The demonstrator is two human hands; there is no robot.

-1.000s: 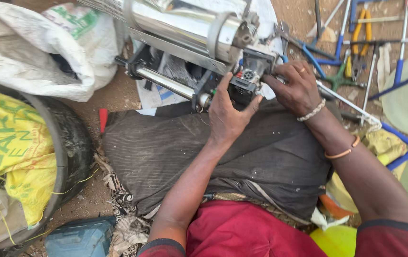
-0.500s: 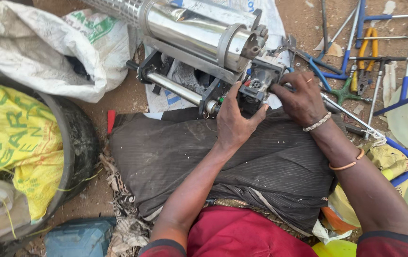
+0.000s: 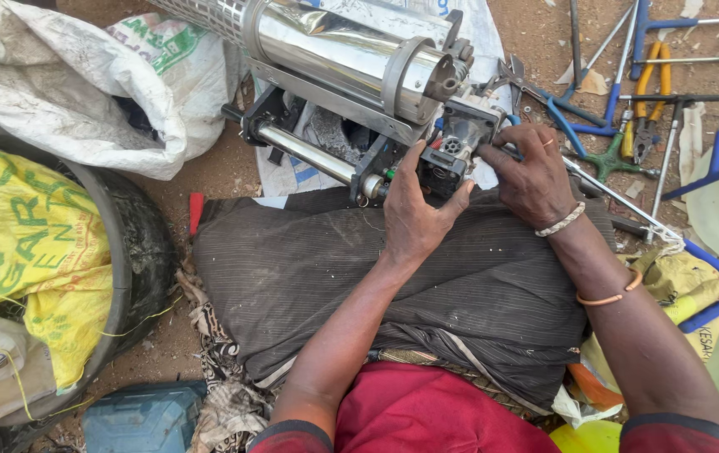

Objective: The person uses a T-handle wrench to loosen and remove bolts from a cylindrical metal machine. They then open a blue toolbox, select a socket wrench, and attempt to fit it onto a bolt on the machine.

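Shiny steel cylinder machine [image 3: 351, 59] on its black frame lies across the dirt just past my dark-cloth lap [image 3: 376, 277], near enough to brace. My left hand [image 3: 414, 214] clamps the small black end block [image 3: 452, 147] steady; my right hand [image 3: 531, 176] pinches something at its edge, hidden under my fingertips. Blue-handled tools [image 3: 628, 75] lie right, partly cropped.

The ground [image 3: 208, 168] was bare reddish dirt. On it lay a dark cloth [image 3: 309, 277] spread in the middle, with the metal machine [image 3: 351, 75] resting at its far edge on a white sheet [image 3: 292, 172]. To the left sat a white sack [image 3: 66, 92] and a tyre [image 3: 137, 252] (stuffed with a yellow bag [image 3: 24, 260]). To the right lay scattered tools: yellow pliers [image 3: 649, 92] and blue-handled spanners [image 3: 620, 84].
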